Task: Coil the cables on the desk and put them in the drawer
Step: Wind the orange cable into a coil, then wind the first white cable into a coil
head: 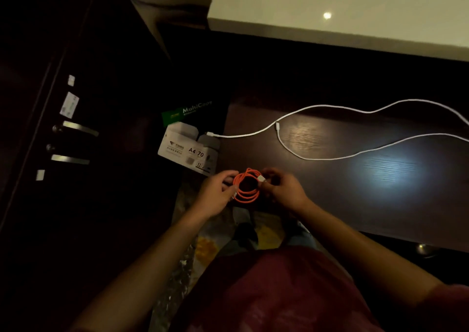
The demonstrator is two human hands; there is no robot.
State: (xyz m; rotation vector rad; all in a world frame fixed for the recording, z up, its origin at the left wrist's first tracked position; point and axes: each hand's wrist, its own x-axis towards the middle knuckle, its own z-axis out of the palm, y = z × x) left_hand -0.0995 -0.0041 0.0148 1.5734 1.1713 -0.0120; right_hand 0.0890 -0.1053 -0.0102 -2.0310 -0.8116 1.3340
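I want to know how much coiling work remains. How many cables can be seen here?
2. The orange cable, coiled, is held between left hand and right hand. The white cable lies uncoiled across the dark desk. Others may be hidden beyond the frame.

— What's the person wearing?

— A dark red top (291,293), short-sleeved, with one sleeve (451,303) ending near the right elbow. Both forearms are bare down to the wrists.

— Rings, a watch?

— Too dim to tell.
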